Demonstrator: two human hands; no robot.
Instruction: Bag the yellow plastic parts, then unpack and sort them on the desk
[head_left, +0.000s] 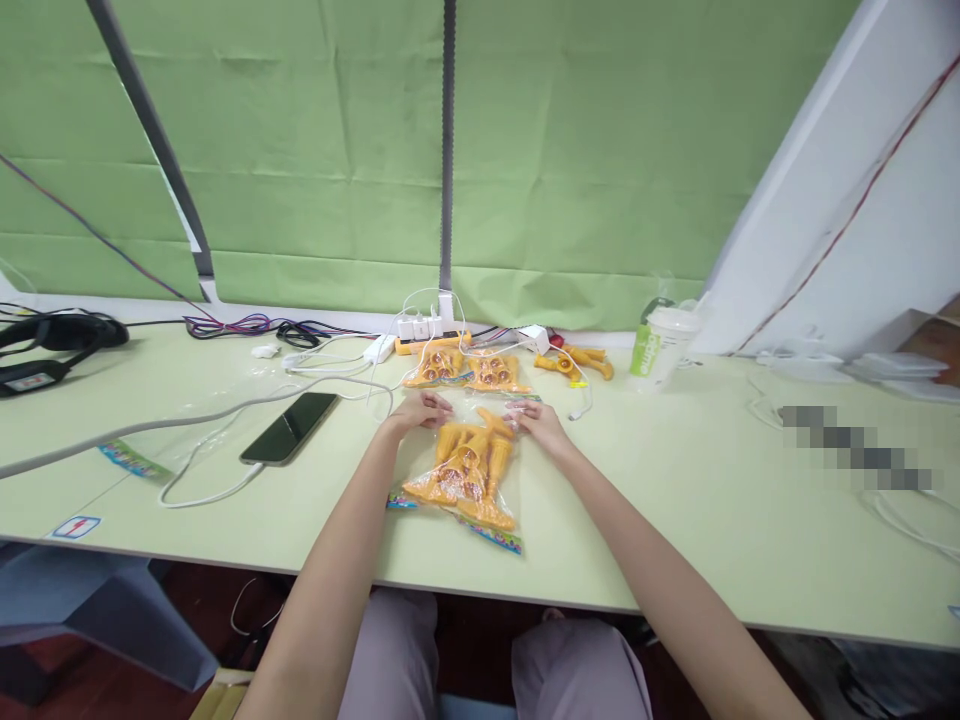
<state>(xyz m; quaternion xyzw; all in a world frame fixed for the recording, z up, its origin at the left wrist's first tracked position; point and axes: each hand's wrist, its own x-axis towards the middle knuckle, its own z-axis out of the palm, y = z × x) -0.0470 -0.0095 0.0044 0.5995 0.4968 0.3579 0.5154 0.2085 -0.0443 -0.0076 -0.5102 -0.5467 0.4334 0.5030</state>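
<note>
A clear plastic bag of orange toy pieces (466, 475) lies on the pale green table (675, 500) in front of me. My left hand (420, 410) rests at the bag's far left corner, fingers curled onto the plastic. At the far right corner my right hand (534, 418) pinches the bag's top edge. Two more filled bags (466, 371) lie just behind the hands.
A black phone (291, 427) on a white cable lies to the left. A power strip with chargers (424, 330), loose orange toy parts (577, 362) and a lidded cup (661, 345) stand at the back. Black headsets (52, 345) sit far left. A green curtain hangs behind.
</note>
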